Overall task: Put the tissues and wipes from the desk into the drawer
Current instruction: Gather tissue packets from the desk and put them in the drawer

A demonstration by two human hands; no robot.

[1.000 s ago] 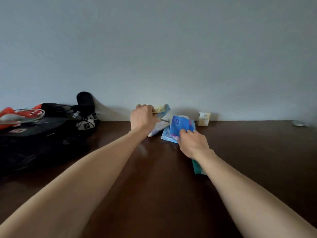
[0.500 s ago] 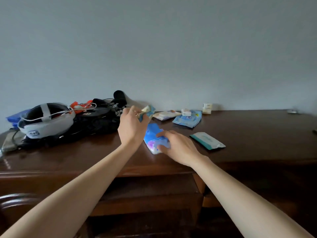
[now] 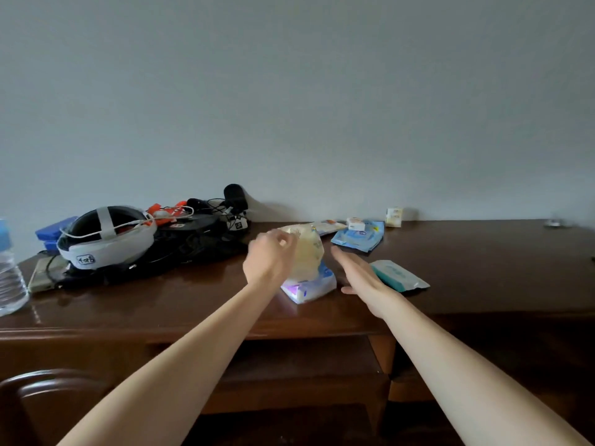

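My left hand (image 3: pixel 269 257) pinches a pale yellow tissue pack (image 3: pixel 307 252) by its top, and the pack is blurred. Under it a blue and white pack (image 3: pixel 310 288) lies on the dark wooden desk (image 3: pixel 193 304) near the front edge. Just right of that pack my right hand (image 3: pixel 359 273) hovers with straight fingers, holding nothing. A teal and white wipes pack (image 3: pixel 401 275) lies right of it. Further back are a light blue wipes pack (image 3: pixel 359 238), a flat pale pack (image 3: pixel 328 226) and a small white box (image 3: pixel 355 224). An open drawer (image 3: pixel 299 378) shows below the desk.
A white and black headset (image 3: pixel 106 236), a black bag with cables (image 3: pixel 193 239) and a blue box (image 3: pixel 53 233) crowd the desk's left side. A water bottle (image 3: pixel 8 278) stands at the far left. A small cream carton (image 3: pixel 394 216) stands by the wall. A chair back (image 3: pixel 48 381) is at lower left.
My right hand has let go of the blue pack, which now lies near the desk's front edge. My left hand brought the yellow pack over it. The view has pulled back.
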